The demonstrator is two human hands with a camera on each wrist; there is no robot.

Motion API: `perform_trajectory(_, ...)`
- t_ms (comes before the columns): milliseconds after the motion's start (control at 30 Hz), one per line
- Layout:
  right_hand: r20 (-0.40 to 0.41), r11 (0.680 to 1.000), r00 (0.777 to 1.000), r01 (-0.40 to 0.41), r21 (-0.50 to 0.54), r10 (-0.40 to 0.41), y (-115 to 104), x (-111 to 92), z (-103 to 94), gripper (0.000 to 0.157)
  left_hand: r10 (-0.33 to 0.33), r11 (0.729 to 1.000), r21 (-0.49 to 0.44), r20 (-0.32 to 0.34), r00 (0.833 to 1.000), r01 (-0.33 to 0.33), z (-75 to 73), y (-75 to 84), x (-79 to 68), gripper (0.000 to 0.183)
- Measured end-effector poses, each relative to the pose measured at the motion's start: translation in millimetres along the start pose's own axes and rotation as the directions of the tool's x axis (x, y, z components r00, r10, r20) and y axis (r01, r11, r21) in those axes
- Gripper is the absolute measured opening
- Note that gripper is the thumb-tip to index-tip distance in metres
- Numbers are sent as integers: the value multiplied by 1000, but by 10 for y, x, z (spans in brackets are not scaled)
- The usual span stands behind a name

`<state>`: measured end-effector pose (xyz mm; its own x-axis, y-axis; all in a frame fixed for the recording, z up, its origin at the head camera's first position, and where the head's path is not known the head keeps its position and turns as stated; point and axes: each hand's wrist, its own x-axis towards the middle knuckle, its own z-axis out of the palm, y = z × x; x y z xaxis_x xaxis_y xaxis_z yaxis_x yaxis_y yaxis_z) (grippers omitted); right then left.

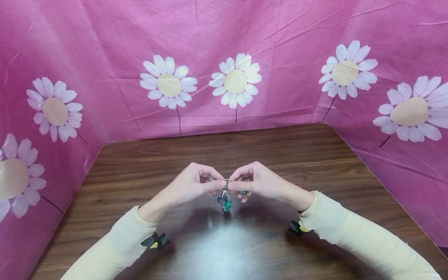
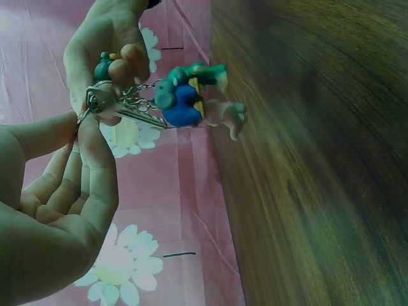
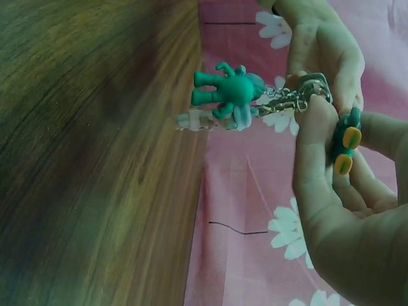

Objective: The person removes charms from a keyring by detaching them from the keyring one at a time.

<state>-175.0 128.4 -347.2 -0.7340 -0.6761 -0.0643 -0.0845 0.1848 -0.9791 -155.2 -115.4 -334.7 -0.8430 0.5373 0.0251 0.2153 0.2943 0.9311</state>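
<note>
Key ring: a small metal ring (image 1: 226,182), raised above the table between two hands, near the middle of the head view.
Hanging charms: toy figures on short chains (image 3: 275,106), among them a green figure (image 3: 233,89), a blue figure (image 2: 183,105) and a pale figure (image 3: 197,120), all dangling clear of the wood.
Separate charm: a green-and-orange charm (image 3: 346,144) lies against the right hand's fingers; whether it joins the ring is unclear.
Left hand (image 1: 193,182): thumb and forefinger pinch the ring's left side.
Right hand (image 1: 258,182): thumb and forefinger pinch at the ring's right side.
Good handling: probably a firm, steady pinch on each side, charms left hanging below, the separate charm tucked away from the fingertips so nothing slips or tangles.
Sleeves: cream sleeves (image 1: 120,233) on both arms.
Surface: brown wooden table (image 1: 140,171).
Backdrop: pink cloth (image 1: 287,46) printed with white daisies.
</note>
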Motion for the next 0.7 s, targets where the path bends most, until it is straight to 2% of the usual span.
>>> perform_trajectory(333, -112, 997, 993, 47, 65, -40, 15, -8, 10, 17, -12, 998, -59, -17, 1000, 11, 41, -63, -11, 18)
perform_trajectory(533, -107, 995, 993, 50, 88, -40, 33, 4, 16, 18, -2, 996, -91, -30, 1000, -1, 69, -72, -20, 17)
perform_trajectory(700, -104, 995, 994, 30, 99, -20, 26, 4, 11, 19, -23, 995, -101, -31, 999, 20, 70, -65, -23, 17)
